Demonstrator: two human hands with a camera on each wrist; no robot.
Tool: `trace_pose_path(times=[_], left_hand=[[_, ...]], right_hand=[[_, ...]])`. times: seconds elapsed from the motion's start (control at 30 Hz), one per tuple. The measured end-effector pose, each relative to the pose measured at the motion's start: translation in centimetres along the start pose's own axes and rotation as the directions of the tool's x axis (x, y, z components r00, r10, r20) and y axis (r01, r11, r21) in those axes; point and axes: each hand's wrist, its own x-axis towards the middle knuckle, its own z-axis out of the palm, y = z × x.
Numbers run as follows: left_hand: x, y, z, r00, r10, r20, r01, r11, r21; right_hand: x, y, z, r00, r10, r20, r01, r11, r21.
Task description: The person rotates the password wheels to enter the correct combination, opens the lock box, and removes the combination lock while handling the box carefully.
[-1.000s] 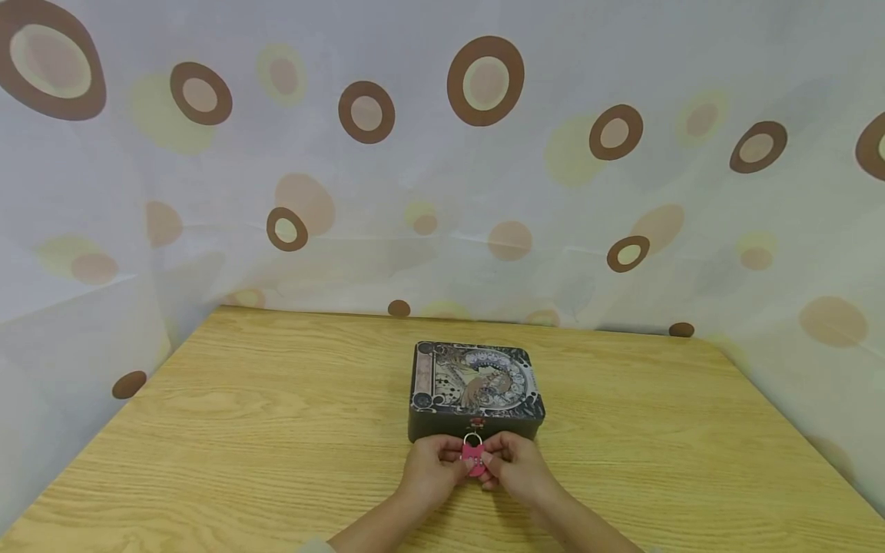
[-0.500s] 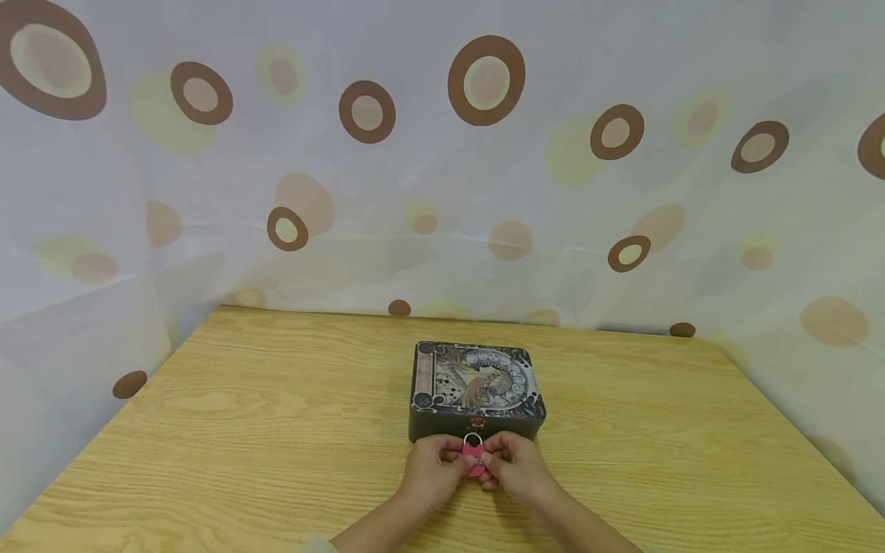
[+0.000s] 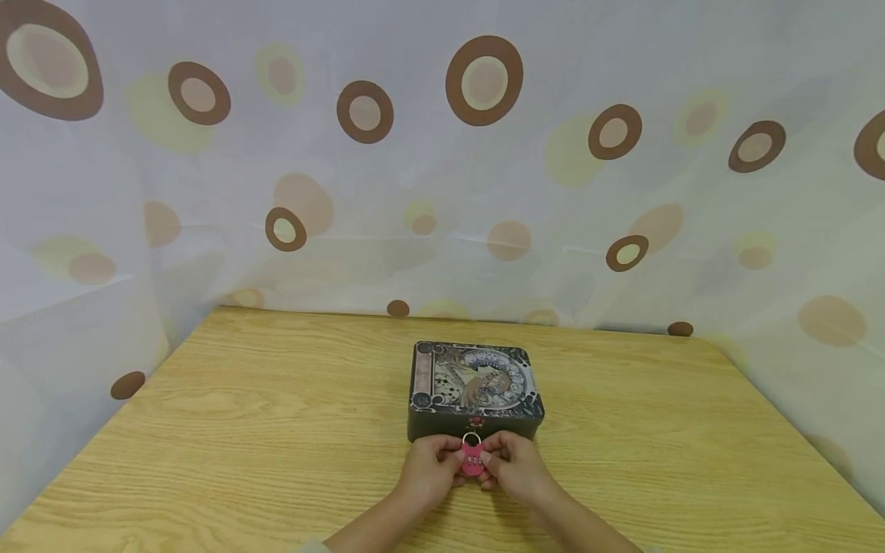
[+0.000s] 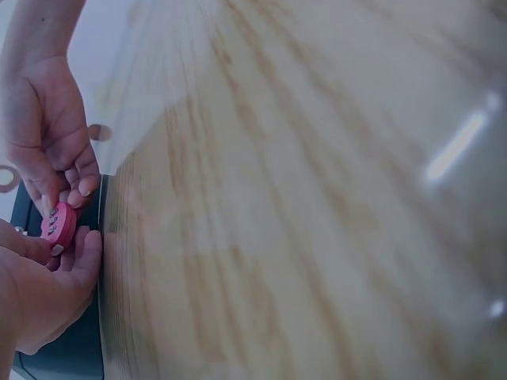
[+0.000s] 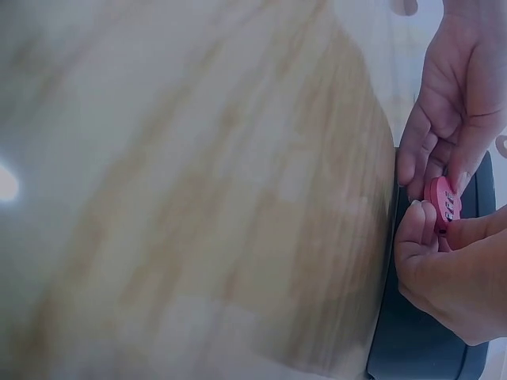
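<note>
A pink combination padlock (image 3: 473, 460) with number dials and a silver shackle is held between both hands. My left hand (image 3: 427, 470) pinches its left side, and my right hand (image 3: 520, 467) pinches the right side. Just behind the lock is a dark box (image 3: 477, 384) with a patterned lid, shut, with a small reddish clasp (image 3: 476, 422) on its front. The shackle's top reaches the clasp; whether it is threaded through is too small to tell. In the left wrist view the padlock (image 4: 59, 225) shows its dials, as does the padlock (image 5: 444, 199) in the right wrist view.
The box stands on a wood-grain table (image 3: 276, 430). Behind and at both sides hangs a pale curtain (image 3: 415, 177) printed with brown and yellow circles.
My left thumb has drawn back from the padlock's face toward its left edge, so the dials now show. Both hands otherwise stay where they were; the box has not moved.
</note>
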Motion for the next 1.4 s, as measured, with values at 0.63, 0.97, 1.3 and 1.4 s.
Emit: trace_pose_path(times=[0.63, 0.97, 1.3, 1.4], left_hand=[[0.09, -0.22, 0.19, 0.999, 0.045, -0.03, -0.044, 0.998, 0.043], [-0.01, -0.27, 0.15, 0.998, 0.057, -0.033, -0.054, 0.997, 0.062], [0.02, -0.35, 0.19, 0.996, 0.079, -0.038, -0.075, 0.994, 0.082], [0.03, -0.32, 0.2, 0.995, 0.09, -0.041, -0.087, 0.992, 0.087]], right_hand=[[-0.05, 0.07, -0.05, 1.0, -0.011, 0.003, 0.011, 1.0, -0.005], [0.0, 0.17, 0.0, 1.0, -0.016, -0.005, 0.016, 1.0, -0.024], [-0.07, -0.02, 0.06, 1.0, -0.01, -0.006, 0.01, 1.0, -0.019], [-0.05, 0.04, 0.04, 1.0, -0.011, -0.003, 0.011, 1.0, -0.012]])
